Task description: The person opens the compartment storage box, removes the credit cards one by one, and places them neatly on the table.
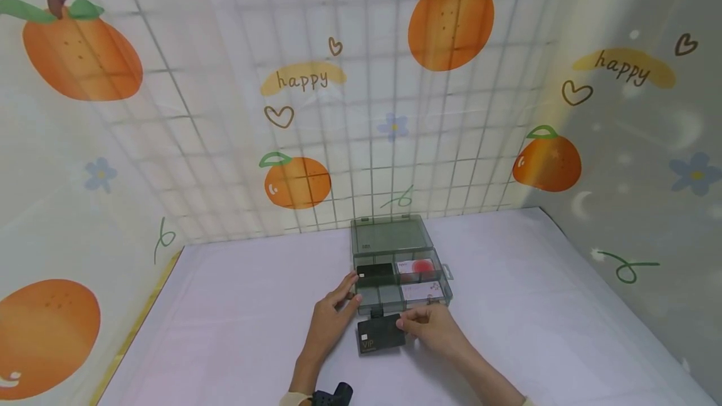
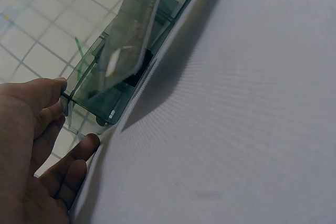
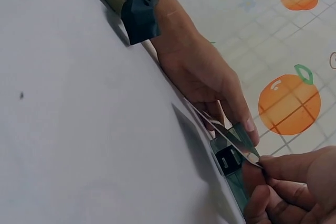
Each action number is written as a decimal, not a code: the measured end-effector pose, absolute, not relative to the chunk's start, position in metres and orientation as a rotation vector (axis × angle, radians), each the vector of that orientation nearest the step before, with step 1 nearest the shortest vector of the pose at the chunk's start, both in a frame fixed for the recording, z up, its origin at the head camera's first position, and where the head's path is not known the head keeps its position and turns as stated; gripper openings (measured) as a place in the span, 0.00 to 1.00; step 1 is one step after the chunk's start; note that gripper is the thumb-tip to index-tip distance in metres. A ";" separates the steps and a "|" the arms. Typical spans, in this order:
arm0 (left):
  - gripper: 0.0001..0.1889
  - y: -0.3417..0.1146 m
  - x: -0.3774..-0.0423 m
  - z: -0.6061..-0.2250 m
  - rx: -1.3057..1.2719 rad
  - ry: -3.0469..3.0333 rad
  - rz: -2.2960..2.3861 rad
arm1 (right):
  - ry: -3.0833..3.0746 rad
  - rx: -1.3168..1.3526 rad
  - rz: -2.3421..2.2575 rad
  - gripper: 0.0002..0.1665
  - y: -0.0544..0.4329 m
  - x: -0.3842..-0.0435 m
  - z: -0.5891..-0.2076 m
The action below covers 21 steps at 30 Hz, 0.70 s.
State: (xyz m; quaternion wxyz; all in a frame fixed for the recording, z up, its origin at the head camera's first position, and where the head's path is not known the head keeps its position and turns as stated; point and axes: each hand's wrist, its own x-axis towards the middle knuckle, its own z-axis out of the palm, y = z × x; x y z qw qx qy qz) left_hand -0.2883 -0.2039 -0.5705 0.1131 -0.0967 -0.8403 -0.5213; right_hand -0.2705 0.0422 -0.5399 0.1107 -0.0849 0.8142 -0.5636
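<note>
A clear green compartment box stands on the table with its lid flipped back. My left hand holds the box's left side, thumb at the near left corner and fingers along the outer wall. Between thumb and fingers of my right hand is a black card marked VIP, pinched by its upper right corner. It is tilted, just in front of the box, and overlaps it in the left wrist view. Inside the box lie another black card at back left, a white card with a red circle at back right and a white card at front right.
The white table extends to both sides of the box. Behind it hangs a curtain printed with oranges, over a grid. A black wrist camera is strapped to the left wrist, near the table's front.
</note>
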 end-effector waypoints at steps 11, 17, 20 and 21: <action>0.26 -0.204 -0.288 -0.572 -0.281 -2.458 -1.541 | 2.381 -0.298 -1.669 0.10 0.042 -0.269 -0.542; 0.26 -0.205 -0.289 -0.572 -0.274 -2.472 -1.531 | 2.429 -0.321 -1.631 0.09 0.042 -0.269 -0.542; 0.26 -0.205 -0.290 -0.572 -0.274 -2.475 -1.533 | 2.480 -0.336 -1.596 0.07 0.041 -0.270 -0.542; 0.26 -0.205 -0.290 -0.572 -0.273 -2.478 -1.532 | 2.502 -0.341 -1.582 0.07 0.041 -0.270 -0.542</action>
